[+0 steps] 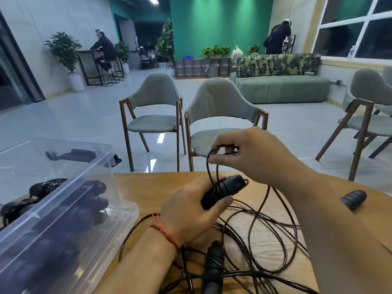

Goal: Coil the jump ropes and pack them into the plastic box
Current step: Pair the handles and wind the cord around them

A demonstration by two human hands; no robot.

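- 2 hands work right of the box.
- Left hand grips a handle, fingers curled round it.
- Right hand pinches a rope loop between thumb and fingers.
- Loose rope lies on the table, right of the box.
- Dark ropes lie inside the box.

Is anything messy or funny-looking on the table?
Yes. The thin black cord sprawls in loose, crossing loops over the wooden table, not coiled yet. The left hand grips one handle; the right hand pinches a loop.
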